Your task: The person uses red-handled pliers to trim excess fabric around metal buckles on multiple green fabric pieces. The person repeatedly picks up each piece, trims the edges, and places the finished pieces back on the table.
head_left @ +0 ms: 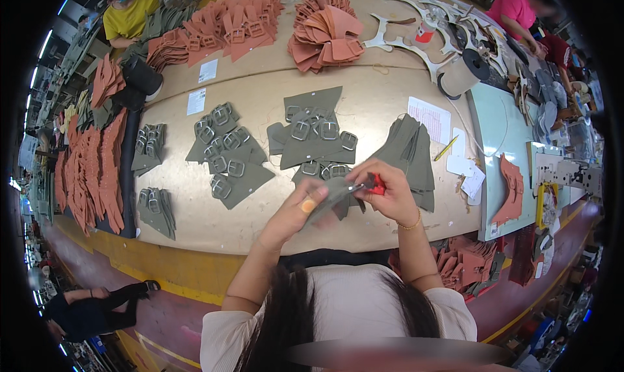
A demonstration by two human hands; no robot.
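Observation:
Held up above the table's near edge, a blurred olive-green strap piece (330, 200) is in my left hand (290, 211), whose fingers are closed on it. A round orange patch shows on that hand. My right hand (394, 193) is closed around small red-handled snips (376, 185), their metal tip against the piece. Just beyond my hands lie stacked olive pieces with metal buckles (313, 130). To the right of these is a fanned pile of plain olive pieces (408, 152). More buckled olive pieces (229, 152) lie to the left.
Rust-coloured pieces form piles at the far side (328, 37) and left (97, 170). On the right stand a thread cone (460, 78), a pale green board (500, 122), a sewing machine (564, 172) and papers with a yellow pencil (446, 148). Other people are around the table.

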